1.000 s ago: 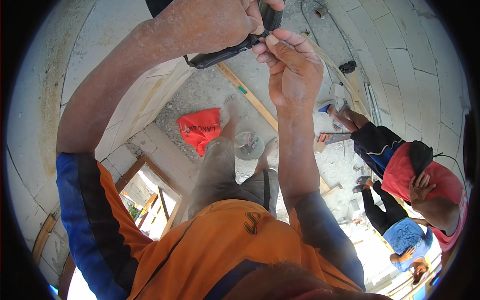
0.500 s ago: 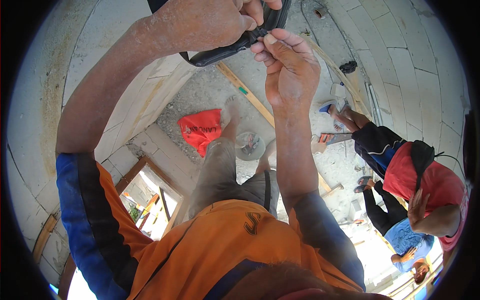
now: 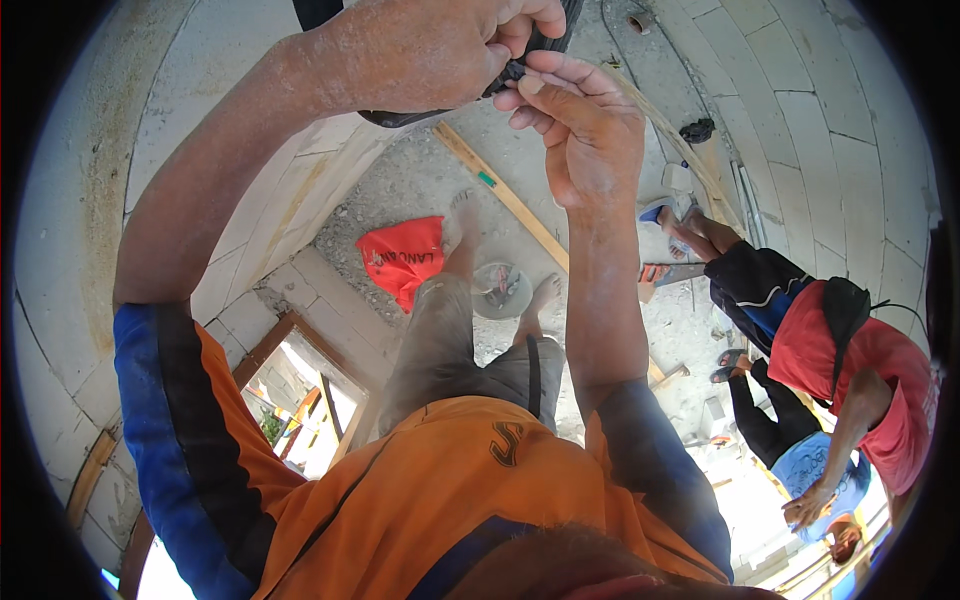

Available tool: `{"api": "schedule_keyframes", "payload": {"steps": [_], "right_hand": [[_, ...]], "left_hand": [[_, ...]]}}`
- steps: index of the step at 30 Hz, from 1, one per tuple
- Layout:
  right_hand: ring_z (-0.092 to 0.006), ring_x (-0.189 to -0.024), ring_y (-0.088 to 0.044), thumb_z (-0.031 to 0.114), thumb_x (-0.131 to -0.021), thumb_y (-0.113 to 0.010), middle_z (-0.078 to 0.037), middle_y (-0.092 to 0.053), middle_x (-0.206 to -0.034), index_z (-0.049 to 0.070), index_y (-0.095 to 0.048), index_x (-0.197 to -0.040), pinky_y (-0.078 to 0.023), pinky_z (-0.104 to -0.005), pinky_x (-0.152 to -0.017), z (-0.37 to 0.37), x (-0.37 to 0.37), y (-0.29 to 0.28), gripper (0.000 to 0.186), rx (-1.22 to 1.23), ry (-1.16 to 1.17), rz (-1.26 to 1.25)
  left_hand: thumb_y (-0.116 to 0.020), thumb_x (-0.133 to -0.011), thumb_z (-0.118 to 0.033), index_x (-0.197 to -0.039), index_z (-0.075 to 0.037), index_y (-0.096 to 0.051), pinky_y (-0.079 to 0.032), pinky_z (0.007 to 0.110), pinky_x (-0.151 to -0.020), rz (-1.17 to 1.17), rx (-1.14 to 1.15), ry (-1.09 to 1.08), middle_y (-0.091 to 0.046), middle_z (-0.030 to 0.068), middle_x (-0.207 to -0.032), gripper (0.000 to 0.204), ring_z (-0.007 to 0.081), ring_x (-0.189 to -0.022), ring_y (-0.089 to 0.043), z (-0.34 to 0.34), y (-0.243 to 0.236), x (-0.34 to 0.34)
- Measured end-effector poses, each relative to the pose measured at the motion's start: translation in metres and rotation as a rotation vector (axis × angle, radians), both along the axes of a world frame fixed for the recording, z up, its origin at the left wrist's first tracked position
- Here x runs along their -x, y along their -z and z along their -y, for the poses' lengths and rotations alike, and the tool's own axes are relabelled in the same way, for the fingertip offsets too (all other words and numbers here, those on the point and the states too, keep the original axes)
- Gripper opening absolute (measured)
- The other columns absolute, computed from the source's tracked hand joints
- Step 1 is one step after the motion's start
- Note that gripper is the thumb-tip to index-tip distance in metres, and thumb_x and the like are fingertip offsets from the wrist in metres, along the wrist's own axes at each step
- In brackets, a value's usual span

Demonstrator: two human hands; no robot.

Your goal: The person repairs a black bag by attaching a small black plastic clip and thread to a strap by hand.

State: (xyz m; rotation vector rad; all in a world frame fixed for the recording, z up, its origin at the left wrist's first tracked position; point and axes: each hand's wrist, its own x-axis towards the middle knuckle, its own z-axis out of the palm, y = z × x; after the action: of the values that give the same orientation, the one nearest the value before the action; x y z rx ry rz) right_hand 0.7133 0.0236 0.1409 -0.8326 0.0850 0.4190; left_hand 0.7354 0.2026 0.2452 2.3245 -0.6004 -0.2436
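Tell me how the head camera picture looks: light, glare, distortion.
Head view: harsh daylight, blown-out glare at the lower right beside a crouching person; fisheye bends the block wall joints; black rim all round; left hand and right hand on the black tool sharp, partly cropped at top.

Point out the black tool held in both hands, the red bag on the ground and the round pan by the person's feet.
black tool point(image 3: 420, 117): head view, on its lower curved edge.
red bag point(image 3: 405, 258): head view, on its middle.
round pan point(image 3: 500, 290): head view, on its inside.
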Motion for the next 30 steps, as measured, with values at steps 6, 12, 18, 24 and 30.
{"api": "schedule_keyframes", "payload": {"steps": [6, 12, 18, 24, 30], "right_hand": [[-0.0301, -0.081, -0.076, -0.003, -0.092, -0.068, -0.022, -0.074, -0.097, -0.011, -0.067, -0.113, -0.058, -0.0316, -0.064, 0.006, -0.007, 0.0, 0.023, 0.156, -0.159, 0.09], [-0.027, -0.079, -0.076, 0.002, -0.086, -0.076, -0.02, -0.075, -0.095, -0.009, -0.069, -0.111, -0.056, -0.0303, -0.062, -0.003, -0.011, -0.002, 0.028, 0.302, -0.189, 0.179], [-0.0235, -0.074, -0.073, 0.001, -0.083, -0.076, -0.016, -0.075, -0.092, -0.01, -0.071, -0.108, -0.054, -0.0305, -0.064, -0.018, -0.015, -0.004, 0.027, 0.379, -0.235, 0.113], [-0.0227, -0.072, -0.071, 0.003, -0.085, -0.073, -0.015, -0.075, -0.091, -0.01, -0.072, -0.103, -0.052, -0.0289, -0.064, -0.028, -0.015, -0.007, 0.023, 0.457, -0.282, 0.103], [-0.0212, -0.073, -0.07, 0.007, -0.089, -0.067, -0.014, -0.074, -0.091, -0.008, -0.073, -0.101, -0.052, -0.0288, -0.064, -0.038, -0.014, -0.011, 0.02, 0.519, -0.384, 0.123]], "left_hand": [[-0.062, -0.079, 0.007, -0.11, 0.008, -0.059, -0.054, 0.039, -0.063, -0.038, -0.058, 0.121, -0.068, 0.0179, -0.074, 0.031, 0.0329, -0.07, -0.071, -0.001, 0.001, -0.007], [-0.075, -0.081, -0.003, -0.116, 0.003, -0.05, -0.053, 0.043, -0.065, -0.176, -0.18, 0.129, -0.068, 0.021, -0.076, 0.044, 0.0369, -0.075, -0.071, 0.002, -0.013, -0.008], [-0.086, -0.08, -0.024, -0.119, -0.001, -0.047, -0.052, 0.05, -0.071, 0.02, -0.308, 0.156, -0.066, 0.0232, -0.079, 0.06, 0.0435, -0.084, -0.069, -0.006, -0.002, -0.001], [-0.088, -0.078, -0.029, -0.128, 0.0, -0.046, -0.052, 0.048, -0.078, 0.162, -0.255, 0.167, -0.066, 0.0247, -0.096, 0.072, 0.0424, -0.093, -0.067, -0.021, 0.014, 0.006], [-0.086, -0.08, -0.026, -0.127, 0.002, -0.054, -0.053, 0.044, -0.084, 0.359, -0.189, 0.156, -0.066, 0.0203, -0.105, 0.063, 0.0392, -0.096, -0.067, -0.033, 0.017, 0.019]]}}
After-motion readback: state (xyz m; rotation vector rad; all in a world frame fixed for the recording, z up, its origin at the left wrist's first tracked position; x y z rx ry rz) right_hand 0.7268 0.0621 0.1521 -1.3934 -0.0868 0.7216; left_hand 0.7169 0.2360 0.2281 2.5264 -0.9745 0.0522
